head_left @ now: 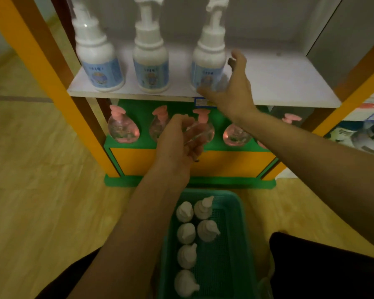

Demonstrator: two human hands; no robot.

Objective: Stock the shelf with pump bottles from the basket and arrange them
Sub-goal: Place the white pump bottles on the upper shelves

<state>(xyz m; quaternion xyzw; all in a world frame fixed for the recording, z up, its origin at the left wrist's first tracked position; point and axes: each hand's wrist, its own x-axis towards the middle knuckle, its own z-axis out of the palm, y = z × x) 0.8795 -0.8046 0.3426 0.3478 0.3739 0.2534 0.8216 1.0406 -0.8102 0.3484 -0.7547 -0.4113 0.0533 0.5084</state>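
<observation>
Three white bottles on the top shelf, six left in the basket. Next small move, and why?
Probably lower one hand to the green basket for another white bottle. The right hand is open beside the third shelf bottle, which stands upright, and bare shelf lies to its right. The left hand seems to hold something clear; what it is can't be told.

The right hand (231, 87) is spread open, its fingers (239, 59) just right of the third white pump bottle (207, 61) on the white shelf (279, 83). The left hand (177, 143) holds something clear over the green basket (238, 223), where six bottles (186, 234) stand.
</observation>
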